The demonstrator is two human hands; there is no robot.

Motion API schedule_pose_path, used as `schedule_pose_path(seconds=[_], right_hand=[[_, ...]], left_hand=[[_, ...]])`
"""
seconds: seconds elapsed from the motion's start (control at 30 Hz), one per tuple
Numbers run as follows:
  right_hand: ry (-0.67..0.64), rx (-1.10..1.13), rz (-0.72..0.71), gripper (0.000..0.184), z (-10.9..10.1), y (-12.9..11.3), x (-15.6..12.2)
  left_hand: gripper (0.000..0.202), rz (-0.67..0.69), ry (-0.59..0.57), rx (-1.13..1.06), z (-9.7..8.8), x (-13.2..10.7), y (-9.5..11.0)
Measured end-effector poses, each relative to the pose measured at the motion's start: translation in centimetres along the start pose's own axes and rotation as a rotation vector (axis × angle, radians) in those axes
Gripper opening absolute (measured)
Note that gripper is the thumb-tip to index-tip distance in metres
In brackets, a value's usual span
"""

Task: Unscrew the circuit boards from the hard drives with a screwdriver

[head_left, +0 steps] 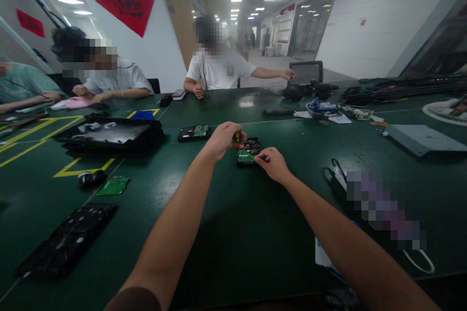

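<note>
A hard drive lies circuit board up in the middle of the green counter. The left hand is clenched around a small yellow-and-black tool above the drive. The right hand has its fingertips at the drive's right edge, but I cannot tell whether it grips. A second hard drive lies near on the left, beside a black tray. A loose green circuit board lies nearer the edge.

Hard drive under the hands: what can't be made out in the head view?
All head view:
Hard drive screws: too small.
Yellow-and-black tool tip: too small, partly behind the left hand.
What the right hand pinches: too small and dark.
Item at right: pixelated over.
</note>
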State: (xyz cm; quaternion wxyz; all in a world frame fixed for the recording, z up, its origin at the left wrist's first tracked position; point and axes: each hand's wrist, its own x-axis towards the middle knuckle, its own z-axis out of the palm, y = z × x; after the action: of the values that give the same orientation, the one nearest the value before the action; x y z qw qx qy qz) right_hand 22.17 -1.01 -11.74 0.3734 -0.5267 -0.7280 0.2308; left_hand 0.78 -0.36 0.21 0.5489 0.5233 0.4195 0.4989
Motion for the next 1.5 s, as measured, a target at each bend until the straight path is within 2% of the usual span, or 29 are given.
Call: schedule_pose_path(seconds=[0.1, 0.27, 0.43, 0.57, 0.77, 0.87, 0.97, 1.1, 1.33, 1.5], right_hand=[[-0.003, -0.003, 0.004, 0.014, 0.0, 0.0, 0.0], [-0.009, -0.022, 0.023, 0.015, -0.1, -0.1, -0.1], [-0.006, -0.03, 0.018, 0.015, -0.3, -0.5, -0.3], [-0.004, -0.024, 0.011, 0.013, -0.5, -0.7, -0.3], [-0.003, -0.022, 0.014, 0.012, -0.5, -0.7, -0.2], [0.004, -0.017, 0.01, 0.012, -0.3, -0.6, -0.1], [0.013, -0.015, -0.002, 0.012, -0.3, -0.5, -0.1], [0.009, -0.019, 0.01, 0.013, -0.4, -0.6, -0.2], [-0.004, -0.014, 0.023, 0.013, -0.6, -0.9, -0.2], [-0.012, 0.001, 0.034, 0.013, -0.6, -0.9, -0.3]], left_hand=[[0.016, 0.006, 0.002, -0.027, -0.1, 0.1, -0.1], [0.017, 0.09, 0.067, 0.061, -0.5, 0.3, -0.1], [0.019, 0.044, 0.016, -0.048, -0.6, 0.4, -0.4], [0.018, 0.017, 0.042, -0.13, -0.5, 0.9, -0.9], [0.022, 0.149, 0.103, 0.087, -0.8, 0.8, -0.7], [0.022, 0.15, 0.069, 0.156, -0.4, 0.4, -0.2], [0.019, 0.101, 0.022, 0.097, 0.3, 0.0, 0.2], [0.014, 0.072, 0.08, -0.011, 0.6, 0.0, 0.1], [0.014, 0.106, 0.08, -0.003, 0.2, 0.5, -0.6], [0.017, 0.133, 0.061, 0.055, 0.0, 0.3, -0.4]])
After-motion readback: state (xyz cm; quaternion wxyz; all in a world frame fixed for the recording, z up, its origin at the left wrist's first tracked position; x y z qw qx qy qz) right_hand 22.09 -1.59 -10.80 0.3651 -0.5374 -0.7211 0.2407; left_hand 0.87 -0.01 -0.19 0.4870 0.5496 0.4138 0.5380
